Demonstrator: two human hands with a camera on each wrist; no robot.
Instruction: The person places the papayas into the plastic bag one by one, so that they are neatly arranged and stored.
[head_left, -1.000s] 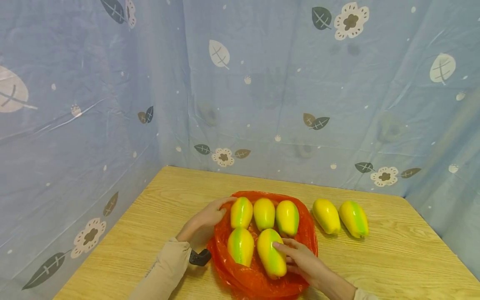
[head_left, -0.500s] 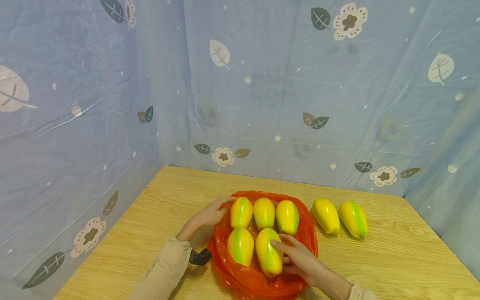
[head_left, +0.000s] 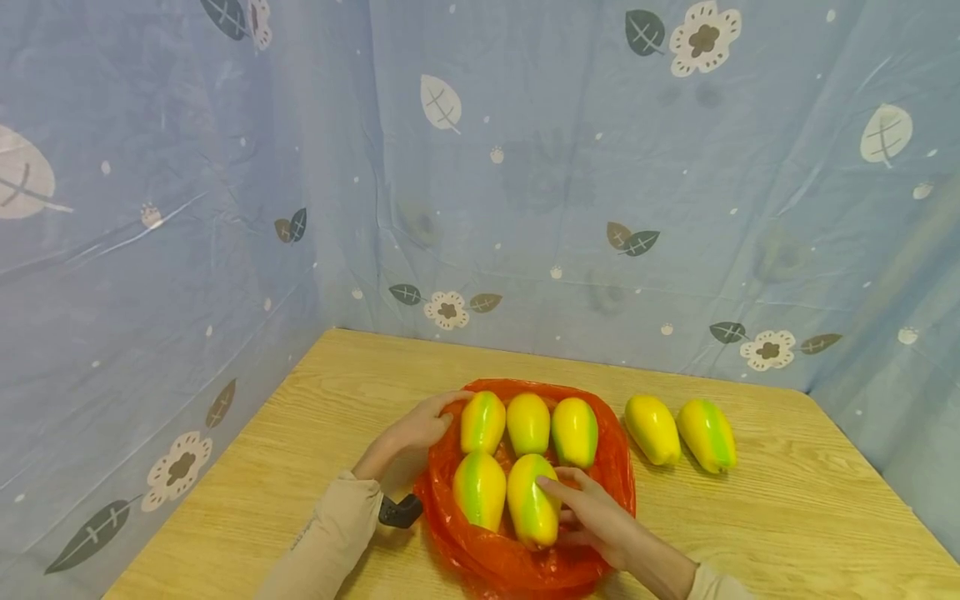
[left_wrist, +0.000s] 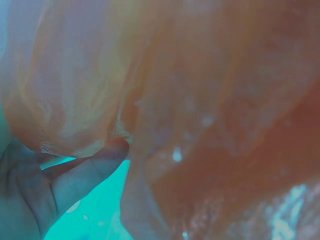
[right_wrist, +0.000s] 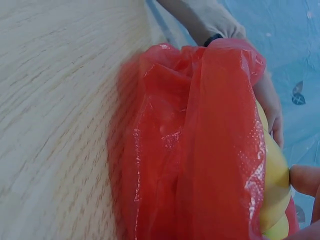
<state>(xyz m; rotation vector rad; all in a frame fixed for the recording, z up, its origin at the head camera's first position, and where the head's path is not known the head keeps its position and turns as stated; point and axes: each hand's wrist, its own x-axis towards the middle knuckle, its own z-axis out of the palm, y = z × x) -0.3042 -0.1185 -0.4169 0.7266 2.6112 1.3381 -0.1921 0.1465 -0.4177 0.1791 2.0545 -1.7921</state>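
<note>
A red plastic bag (head_left: 491, 557) lies with its mouth spread wide on the table, holding several yellow papayas with green streaks. At its left rim, my left hand (head_left: 411, 433) holds the plastic, with the fingertips partly hidden behind a papaya (head_left: 482, 422). In the left wrist view, the thumb (left_wrist: 82, 182) presses against the bag's film. My right hand (head_left: 600, 517) grips the front right papaya (head_left: 534, 502), thumb on top and fingers along its right side. Just left of it sits another papaya (head_left: 480, 492). Two more stand behind, one in the middle (head_left: 528, 424) and one to the right (head_left: 575, 432).
On the wooden table (head_left: 300, 467), two papayas, one nearer the bag (head_left: 652, 430) and one farther right (head_left: 707, 436), lie outside it. A blue patterned curtain (head_left: 540, 183) hangs behind the table and along its left side. A black band (head_left: 400, 512) is on the left wrist.
My right hand has shifted slightly left and away from me with its papaya, bringing it closer to the front left one. The left hand has stayed at the rim.
</note>
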